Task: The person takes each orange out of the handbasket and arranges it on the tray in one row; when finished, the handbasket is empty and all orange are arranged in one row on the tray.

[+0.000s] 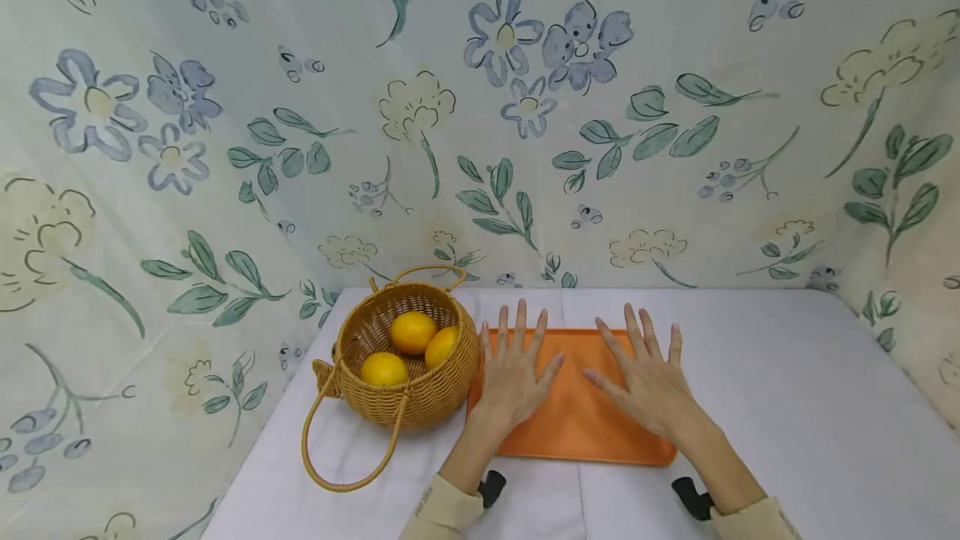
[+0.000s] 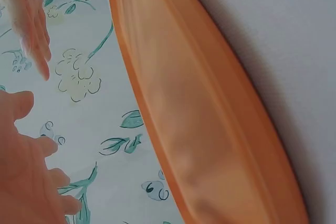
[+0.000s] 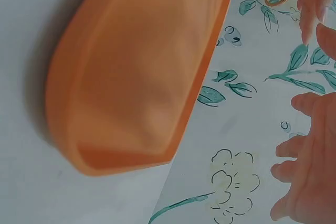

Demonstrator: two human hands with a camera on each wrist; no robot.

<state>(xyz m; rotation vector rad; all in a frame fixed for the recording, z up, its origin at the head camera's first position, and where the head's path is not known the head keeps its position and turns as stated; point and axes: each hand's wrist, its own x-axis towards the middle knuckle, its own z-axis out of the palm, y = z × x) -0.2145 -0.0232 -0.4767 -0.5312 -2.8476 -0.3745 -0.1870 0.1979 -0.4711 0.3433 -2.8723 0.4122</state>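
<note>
Both hands hover palm down over an orange tray [image 1: 577,407], fingers straight and spread, with nothing in them. My left hand [image 1: 513,377] is over the tray's left part, close beside a wicker basket [image 1: 442,394]. Over the right part is my right hand [image 1: 652,386], its thumb pointing inward. Three yellow lemons lie in the basket: one at the back [image 1: 413,332], another in front [image 1: 384,368] and a third at the right [image 1: 442,347], partly hidden by the rim. In the left wrist view the tray [image 2: 178,87] shows a bare inside beside the left hand [image 2: 26,166].
The basket's front handle [image 1: 348,487] hangs down onto the white tabletop [image 1: 787,390], and its other handle [image 1: 427,267] stands at the back. Behind the table hangs a floral cloth [image 1: 540,190]. A black wrist mount [image 1: 491,488] sits at the left sleeve.
</note>
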